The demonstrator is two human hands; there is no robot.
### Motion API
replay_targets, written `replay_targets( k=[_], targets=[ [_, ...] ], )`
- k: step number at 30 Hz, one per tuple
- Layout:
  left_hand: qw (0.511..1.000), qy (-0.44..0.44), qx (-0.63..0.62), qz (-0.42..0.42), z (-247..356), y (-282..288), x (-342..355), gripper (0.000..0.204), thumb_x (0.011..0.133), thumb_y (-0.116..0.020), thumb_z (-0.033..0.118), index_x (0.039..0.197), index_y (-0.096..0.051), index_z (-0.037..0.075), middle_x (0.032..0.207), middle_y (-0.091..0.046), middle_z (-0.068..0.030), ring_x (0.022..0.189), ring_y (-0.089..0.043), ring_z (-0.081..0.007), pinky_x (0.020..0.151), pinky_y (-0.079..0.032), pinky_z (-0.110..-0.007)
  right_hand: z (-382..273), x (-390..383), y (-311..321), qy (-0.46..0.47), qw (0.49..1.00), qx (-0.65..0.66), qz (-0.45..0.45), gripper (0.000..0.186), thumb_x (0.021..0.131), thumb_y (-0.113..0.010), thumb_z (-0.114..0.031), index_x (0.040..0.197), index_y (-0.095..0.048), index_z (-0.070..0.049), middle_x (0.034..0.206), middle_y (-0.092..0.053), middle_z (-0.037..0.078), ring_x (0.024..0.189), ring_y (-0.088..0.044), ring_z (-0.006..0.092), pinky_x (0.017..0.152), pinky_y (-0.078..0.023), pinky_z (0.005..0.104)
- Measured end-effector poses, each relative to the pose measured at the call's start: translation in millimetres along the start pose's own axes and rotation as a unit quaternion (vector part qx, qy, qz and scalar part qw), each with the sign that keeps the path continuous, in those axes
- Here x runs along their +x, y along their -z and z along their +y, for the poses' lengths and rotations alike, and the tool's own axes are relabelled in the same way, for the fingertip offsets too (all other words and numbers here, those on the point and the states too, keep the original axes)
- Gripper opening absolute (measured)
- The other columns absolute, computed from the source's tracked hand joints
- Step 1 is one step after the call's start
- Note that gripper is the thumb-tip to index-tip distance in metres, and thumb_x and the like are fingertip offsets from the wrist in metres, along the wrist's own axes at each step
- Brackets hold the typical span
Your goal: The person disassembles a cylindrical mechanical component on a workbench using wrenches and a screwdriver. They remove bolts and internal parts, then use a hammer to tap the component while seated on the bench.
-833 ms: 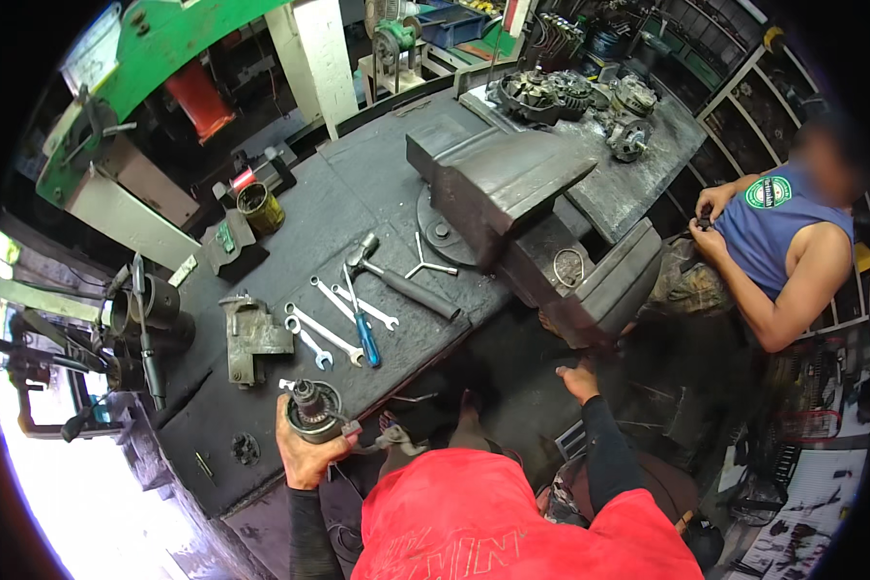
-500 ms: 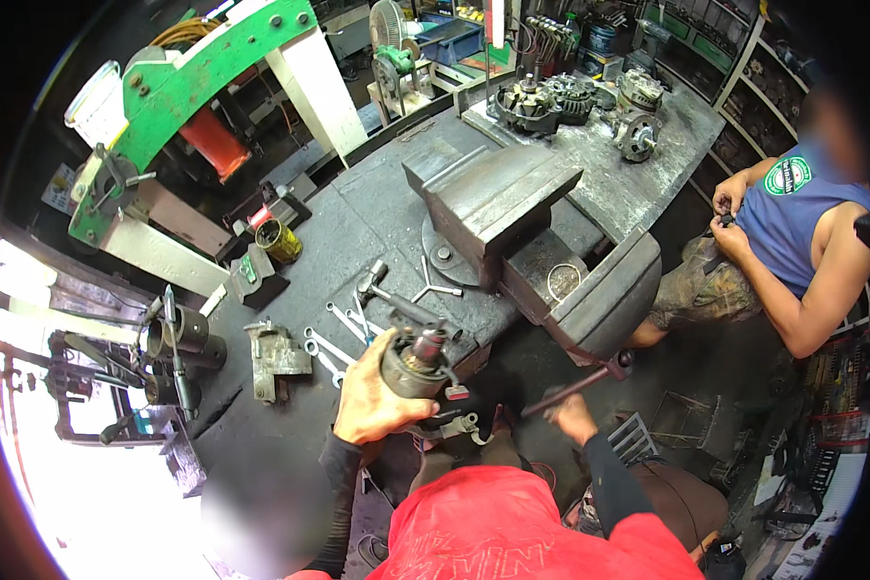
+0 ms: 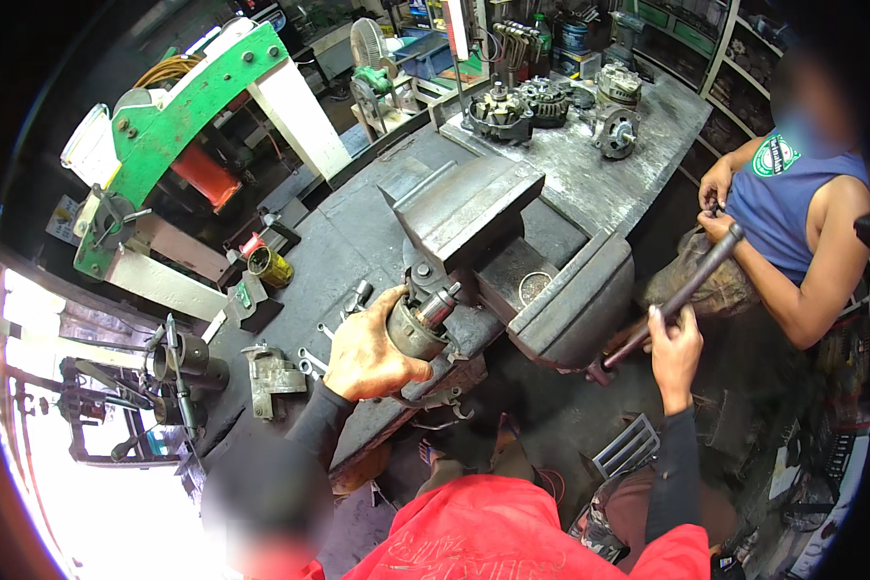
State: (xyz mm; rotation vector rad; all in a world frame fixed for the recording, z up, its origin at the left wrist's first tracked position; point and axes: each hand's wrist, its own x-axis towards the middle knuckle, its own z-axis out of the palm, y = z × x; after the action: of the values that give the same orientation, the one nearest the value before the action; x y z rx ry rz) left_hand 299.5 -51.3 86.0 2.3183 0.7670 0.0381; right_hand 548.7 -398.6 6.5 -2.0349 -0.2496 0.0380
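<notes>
My left hand (image 3: 365,350) is wrapped round a grey cylindrical motor housing (image 3: 414,338), with a shiny metal shaft poking out of its end. That part is held just in front of the large bench vise (image 3: 464,217), outside its parted jaws. On the right, my right hand (image 3: 675,350) grips the vise handle (image 3: 691,275), a long dark bar that slants up and to the right. A metal ring (image 3: 535,287) rests in the vise between the jaws. Beside my left hand several wrenches (image 3: 309,362) lie on the bench, partly hidden by it.
A cast metal housing (image 3: 275,379) sits at the bench's left. Alternators (image 3: 500,114) stand on the metal plate behind the vise. A green press frame (image 3: 198,106) rises at the far left. A co-worker in a blue shirt (image 3: 793,213) sits right, near the vise handle's upper end.
My left hand has brought the motor housing closer to the vise. The handle has swung from low to a raised slant, my right hand moving up and right with it.
</notes>
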Motion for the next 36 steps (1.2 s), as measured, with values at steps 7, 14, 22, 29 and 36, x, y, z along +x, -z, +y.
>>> replay_targets(
  k=[7, 14, 22, 29, 36],
  targets=[
    [0.999, -0.001, 0.049, 0.011, 1.2, 11.8, -1.8, 0.101, 0.055, -0.089, 0.034, 0.145, -0.058, 0.002, 0.107, -0.077, -0.0243, 0.101, -0.075, -0.0407, 0.094, -0.058, -0.044, 189.8, 64.9, -59.5, -0.167, 0.971, 0.138, -0.101, 0.034, 0.1, -0.072, -0.031, 0.085, -0.066, -0.001, 0.071, -0.065, 0.007, 0.056, -0.062, 0.0177, 0.047, -0.046, 0.0334],
    [0.996, 0.051, 0.067, -0.017, 7.0, 20.0, 2.3, 0.101, 0.055, -0.088, 0.035, 0.144, -0.057, -0.002, 0.105, -0.076, -0.0265, 0.1, -0.075, -0.0418, 0.092, -0.059, -0.045, 229.6, -167.6, -157.5, -0.058, 0.909, -0.097, -0.402, 0.034, 0.088, -0.057, -0.002, 0.116, -0.076, -0.005, 0.109, -0.078, 0.018, 0.093, -0.076, 0.0286, 0.078, -0.06, 0.0402],
    [1.0, 0.015, 0.012, -0.025, -3.4, 20.0, 7.7, 0.102, 0.053, -0.09, 0.032, 0.142, -0.058, -0.003, 0.106, -0.076, -0.024, 0.1, -0.077, -0.0364, 0.094, -0.059, -0.041, -48.8, -145.6, -2.9, 0.095, 0.891, 0.024, -0.444, 0.045, 0.086, -0.07, -0.004, 0.131, -0.072, -0.009, 0.106, -0.076, 0.014, 0.085, -0.072, 0.0286, 0.086, -0.057, 0.04],
    [0.999, -0.022, 0.02, -0.018, -4.9, 18.4, -0.2, 0.105, 0.053, -0.09, 0.032, 0.147, -0.056, 0.0, 0.102, -0.077, -0.0228, 0.097, -0.077, -0.0361, 0.093, -0.059, -0.041, 14.7, 40.0, 20.0, 0.307, 0.862, -0.403, -0.033, 0.051, 0.087, -0.062, 0.002, 0.136, -0.063, -0.01, 0.115, -0.065, 0.022, 0.111, -0.065, 0.0432, 0.088, -0.056, 0.0523],
    [1.0, -0.006, 0.02, -0.01, -2.6, 20.8, -7.8, 0.107, 0.053, -0.089, 0.032, 0.15, -0.055, 0.003, 0.109, -0.076, -0.024, 0.102, -0.076, -0.0395, 0.096, -0.058, -0.043, 182.0, -5.1, -88.2, 0.009, 0.919, -0.154, -0.362, 0.039, 0.093, -0.066, -0.01, 0.132, -0.062, -0.008, 0.107, -0.074, 0.019, 0.096, -0.073, 0.0365, 0.073, -0.061, 0.046]
  ],
)
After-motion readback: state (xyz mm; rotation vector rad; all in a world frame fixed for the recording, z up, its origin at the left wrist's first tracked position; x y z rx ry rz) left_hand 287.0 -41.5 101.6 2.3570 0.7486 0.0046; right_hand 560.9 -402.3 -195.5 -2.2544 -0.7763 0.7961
